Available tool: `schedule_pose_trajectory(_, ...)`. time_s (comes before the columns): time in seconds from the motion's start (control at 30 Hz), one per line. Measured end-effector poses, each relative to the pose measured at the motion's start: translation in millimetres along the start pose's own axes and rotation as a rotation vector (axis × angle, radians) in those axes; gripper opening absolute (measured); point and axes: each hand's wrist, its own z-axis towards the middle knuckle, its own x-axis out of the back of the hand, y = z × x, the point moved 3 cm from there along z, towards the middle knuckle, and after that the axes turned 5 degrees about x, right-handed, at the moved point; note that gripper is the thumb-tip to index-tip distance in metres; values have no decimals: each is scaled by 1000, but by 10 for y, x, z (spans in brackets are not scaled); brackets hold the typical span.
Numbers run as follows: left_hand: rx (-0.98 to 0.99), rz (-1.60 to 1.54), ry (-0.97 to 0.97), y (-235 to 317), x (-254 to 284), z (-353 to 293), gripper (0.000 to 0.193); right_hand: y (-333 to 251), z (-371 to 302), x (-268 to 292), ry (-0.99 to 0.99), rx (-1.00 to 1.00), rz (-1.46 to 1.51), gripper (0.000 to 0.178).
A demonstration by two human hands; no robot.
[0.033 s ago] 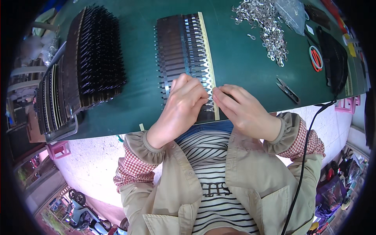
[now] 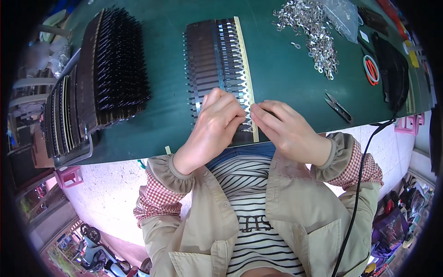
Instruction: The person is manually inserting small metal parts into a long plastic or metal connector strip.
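On the green table in front of me lies a flat dark board carrying a row of narrow black strips. Silver ring terminals line its right side, beside a pale yellow strip. My left hand rests over the board's near part, thumb and forefinger pinched together at the terminals. From the right, my right hand meets it at the yellow strip, its fingertips also closed together. The fingertips of both hands are almost touching, and whatever small piece they hold is hidden.
A tall stack of dark boards with black bristling ends stands in a rack at the left. At the back right lies a heap of loose ring terminals beside a clear plastic bag. Thread snips and a black cable are at the right.
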Motion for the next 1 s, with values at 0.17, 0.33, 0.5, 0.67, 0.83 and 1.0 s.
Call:
schedule_pose_trajectory(0.17,31,-120,106,-21,157,-153,20,121,8,168,56,-53,80,48)
schedule_pose_trajectory(0.33,-8,85,157,67,183,-400,29,68,81,83,26,0,-89,47)
schedule_pose_trajectory(0.5,-13,122,42,71,154,-504,46,387,219,193,-14,-37,118,49)
schedule_pose_trajectory(0.67,-38,143,-2,33,155,-536,57,409,288,108,60,-27,-76,49)
schedule_pose_trajectory(0.83,-30,146,-13,0,165,-543,59,651,437,223,-60,-28,124,49)
schedule_pose_trajectory(1.0,-46,152,13,11,165,-508,59,869,518,170,104,-11,-118,49)
